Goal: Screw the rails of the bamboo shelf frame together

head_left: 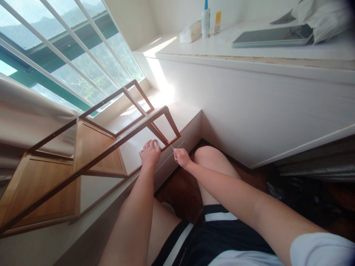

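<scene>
A brown wooden shelf frame with light wood panels lies on its side along the white ledge under the window. At its near right end, my left hand has bent fingers over the lower rail. My right hand is closed in a pinch around a thin metal rod that looks like a hex key. The rod's far tip meets the frame's bottom corner; the exact contact point is too small to make out.
A barred window stands behind the frame, a curtain at left. On the white counter are a tablet, a white tube, a yellow box and a tissue pack. Black plastic lies at lower right.
</scene>
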The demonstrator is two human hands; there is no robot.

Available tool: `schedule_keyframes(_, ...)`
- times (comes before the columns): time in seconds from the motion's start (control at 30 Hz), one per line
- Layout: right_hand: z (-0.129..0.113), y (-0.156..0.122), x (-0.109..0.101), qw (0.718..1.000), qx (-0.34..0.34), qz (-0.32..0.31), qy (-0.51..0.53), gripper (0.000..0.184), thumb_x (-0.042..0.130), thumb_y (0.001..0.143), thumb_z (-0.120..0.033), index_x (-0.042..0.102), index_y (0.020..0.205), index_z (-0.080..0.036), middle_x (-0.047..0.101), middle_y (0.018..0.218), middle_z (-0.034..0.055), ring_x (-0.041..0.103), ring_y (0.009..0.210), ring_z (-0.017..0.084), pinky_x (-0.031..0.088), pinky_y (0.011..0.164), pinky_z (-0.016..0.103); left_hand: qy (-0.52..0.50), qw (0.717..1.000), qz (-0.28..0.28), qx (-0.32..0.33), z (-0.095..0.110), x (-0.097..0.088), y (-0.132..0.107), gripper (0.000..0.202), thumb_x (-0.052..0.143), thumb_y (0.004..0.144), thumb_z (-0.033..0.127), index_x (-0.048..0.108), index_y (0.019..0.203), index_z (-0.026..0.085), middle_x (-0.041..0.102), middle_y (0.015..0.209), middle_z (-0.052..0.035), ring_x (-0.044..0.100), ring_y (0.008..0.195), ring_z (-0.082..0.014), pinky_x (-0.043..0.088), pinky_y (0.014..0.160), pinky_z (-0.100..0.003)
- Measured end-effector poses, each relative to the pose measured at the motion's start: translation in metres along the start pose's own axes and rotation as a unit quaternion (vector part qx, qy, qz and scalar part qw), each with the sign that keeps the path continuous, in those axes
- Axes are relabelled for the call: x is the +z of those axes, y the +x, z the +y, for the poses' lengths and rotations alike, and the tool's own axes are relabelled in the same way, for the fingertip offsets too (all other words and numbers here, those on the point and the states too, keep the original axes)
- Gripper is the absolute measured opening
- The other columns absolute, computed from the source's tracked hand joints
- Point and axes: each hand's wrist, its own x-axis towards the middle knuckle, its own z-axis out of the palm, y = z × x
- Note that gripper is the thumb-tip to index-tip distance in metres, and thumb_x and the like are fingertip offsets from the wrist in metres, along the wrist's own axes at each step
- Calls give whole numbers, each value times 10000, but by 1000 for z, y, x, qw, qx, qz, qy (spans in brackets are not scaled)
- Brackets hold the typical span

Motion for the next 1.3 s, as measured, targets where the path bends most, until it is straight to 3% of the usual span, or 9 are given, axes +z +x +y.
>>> schedule_keyframes(0.3, 1, -1, -2, 1000, 1, -6, -24, 368, 345, 871, -412, 298, 553, -231, 327, 422, -56, 325, 390, 94, 265, 429, 229, -6, 1000, 1, 3, -1, 2, 1, 405, 278, 897, 399, 428, 1272, 366, 427, 1425, -28, 397, 1280, -246, 371, 988, -505)
schedule_keyframes(0.4, -2, -11, -5, 993, -32, 0, -114, 396, 402, 875, -414, 370, 535, -213, 412, 477, -24, 376, 470, 109, 268, 496, 241, -5, 1000, 4, 3, -1, 2, 1, 403, 279, 897, 398, 432, 1269, 368, 429, 1421, -24, 401, 1276, -245, 370, 990, -505)
schedule_keyframes(0.53, -6, -26, -5, 929, -93, 9, -359, 427, 361, 928, -415, 492, 584, -198, 547, 586, 27, 456, 565, 137, 245, 561, 267, -3, 1000, 4, 4, -1, 2, 0, 403, 284, 896, 401, 438, 1265, 362, 429, 1421, -28, 398, 1279, -245, 367, 995, -497)
schedule_keyframes(0.9, -27, -17, -16, 829, -56, 8, -556, 520, 188, 995, -424, 646, 895, -200, 704, 879, 83, 646, 814, 196, 375, 672, 265, -1, 1000, -4, 1, 0, 0, 0, 403, 298, 897, 389, 438, 1273, 355, 424, 1426, -27, 399, 1277, -243, 367, 1000, -494)
schedule_keyframes(1.07, -30, -17, -12, 806, -65, -10, -588, 547, 158, 994, -435, 646, 920, -199, 708, 898, 85, 659, 844, 204, 409, 701, 275, -3, 1000, 5, 3, -1, 2, 0, 397, 293, 900, 391, 439, 1268, 362, 431, 1419, -21, 403, 1272, -244, 373, 991, -497)
schedule_keyframes(1.3, -30, -17, -10, 799, -65, -8, -598, 535, 176, 992, -435, 648, 928, -190, 709, 895, 92, 661, 845, 205, 418, 721, 277, 2, 1000, 3, 2, -2, 3, 1, 398, 294, 903, 400, 440, 1271, 357, 426, 1423, -25, 402, 1271, -242, 379, 986, -486)
